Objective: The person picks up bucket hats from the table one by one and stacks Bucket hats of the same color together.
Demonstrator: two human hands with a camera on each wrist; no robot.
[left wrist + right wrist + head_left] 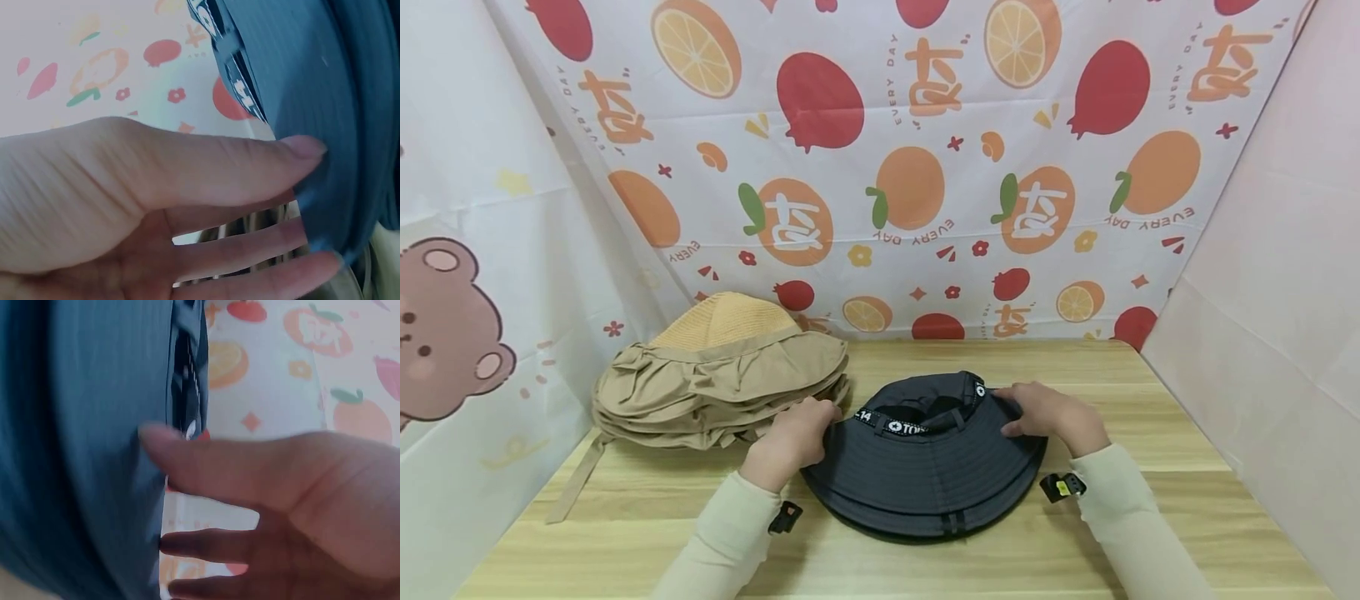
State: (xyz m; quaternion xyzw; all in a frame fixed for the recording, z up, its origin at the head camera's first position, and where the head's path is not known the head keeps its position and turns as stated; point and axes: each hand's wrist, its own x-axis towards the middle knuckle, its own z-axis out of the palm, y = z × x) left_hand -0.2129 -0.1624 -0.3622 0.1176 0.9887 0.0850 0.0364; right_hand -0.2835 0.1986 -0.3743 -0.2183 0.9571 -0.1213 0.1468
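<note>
Dark navy bucket hats (917, 475), at least two by their layered brims, lie stacked on the table with a lettered band round the top one's crown. At the left side of the brim, my left hand (795, 443) pinches it; in the left wrist view the thumb lies on the brim (312, 94) and the other fingers reach behind its edge. My right hand (1051, 415) holds the opposite side, its thumb pressed on the brim (112, 425) in the right wrist view. The tips of the right hand's other fingers are partly hidden by the brim.
Left of the dark hats stands a pile of khaki ruffled-brim hats (715, 375) with a straw-coloured crown (730, 321) on top. A tie strap (577, 483) trails from it over the wooden table (1157, 517). Fruit-print cloth (962, 275) hangs behind the table.
</note>
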